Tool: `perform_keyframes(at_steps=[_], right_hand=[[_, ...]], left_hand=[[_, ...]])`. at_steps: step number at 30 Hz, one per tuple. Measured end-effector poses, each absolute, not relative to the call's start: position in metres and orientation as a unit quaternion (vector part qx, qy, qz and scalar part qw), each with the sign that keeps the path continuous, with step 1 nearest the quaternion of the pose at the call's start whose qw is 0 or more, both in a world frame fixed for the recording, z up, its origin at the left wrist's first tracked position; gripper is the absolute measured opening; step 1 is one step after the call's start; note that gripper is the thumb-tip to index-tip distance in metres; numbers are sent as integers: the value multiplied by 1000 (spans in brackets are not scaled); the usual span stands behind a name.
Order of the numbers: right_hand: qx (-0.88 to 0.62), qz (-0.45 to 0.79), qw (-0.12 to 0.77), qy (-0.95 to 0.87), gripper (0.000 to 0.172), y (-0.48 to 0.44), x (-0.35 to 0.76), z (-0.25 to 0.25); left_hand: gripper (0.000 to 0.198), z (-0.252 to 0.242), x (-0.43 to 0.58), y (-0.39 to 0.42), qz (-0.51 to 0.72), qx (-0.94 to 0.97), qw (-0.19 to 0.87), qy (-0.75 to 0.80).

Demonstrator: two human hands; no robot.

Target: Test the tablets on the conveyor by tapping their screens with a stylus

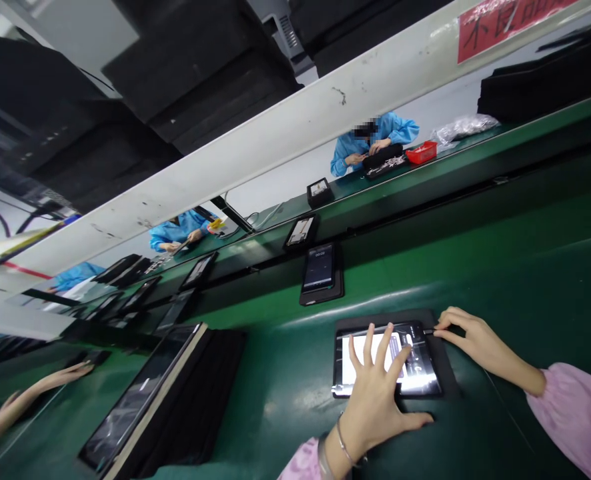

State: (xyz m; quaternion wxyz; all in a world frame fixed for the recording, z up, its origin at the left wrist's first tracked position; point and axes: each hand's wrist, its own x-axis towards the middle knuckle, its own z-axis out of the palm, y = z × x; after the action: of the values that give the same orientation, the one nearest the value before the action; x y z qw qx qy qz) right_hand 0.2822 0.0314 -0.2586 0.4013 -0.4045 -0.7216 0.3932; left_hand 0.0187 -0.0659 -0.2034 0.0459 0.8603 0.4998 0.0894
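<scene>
A tablet (428,380) with a lit screen lies on a dark flat pad (448,373) on the green bench. Over its screen my left hand (375,393) is spread wide, fingertips on or just above the glass. I cannot tell whether they touch. At the tablet's upper right edge, my right hand (468,337) pinches a small dark cable plug (428,331) between thumb and fingers. The plug's tip meets the tablet's edge; whether it sits inside a port cannot be made out.
Beyond the tablet, a phone (319,268) showing a timer rests on a dark pad. A stack of black pads with a tablet on top (140,400) stands at left. Co-workers in blue (375,143) sit behind the raised ledge; another person's hand (65,377) reaches in at far left.
</scene>
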Motion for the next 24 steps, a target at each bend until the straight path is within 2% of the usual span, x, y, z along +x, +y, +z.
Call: perform_keyframes(at_steps=[4, 10, 19, 24], right_hand=[[-396, 413, 405, -713, 69, 31, 283, -260], [-394, 417, 410, -709, 68, 31, 281, -264], [-377, 414, 412, -718, 61, 33, 284, -268], [-365, 419, 405, -727, 56, 31, 283, -265]], left_hand=[[125, -208, 18, -62, 87, 857, 34, 506], [145, -210, 22, -52, 51, 875, 34, 481], [113, -206, 23, -48, 43, 891, 13, 452], [105, -206, 22, -46, 70, 906, 14, 418]])
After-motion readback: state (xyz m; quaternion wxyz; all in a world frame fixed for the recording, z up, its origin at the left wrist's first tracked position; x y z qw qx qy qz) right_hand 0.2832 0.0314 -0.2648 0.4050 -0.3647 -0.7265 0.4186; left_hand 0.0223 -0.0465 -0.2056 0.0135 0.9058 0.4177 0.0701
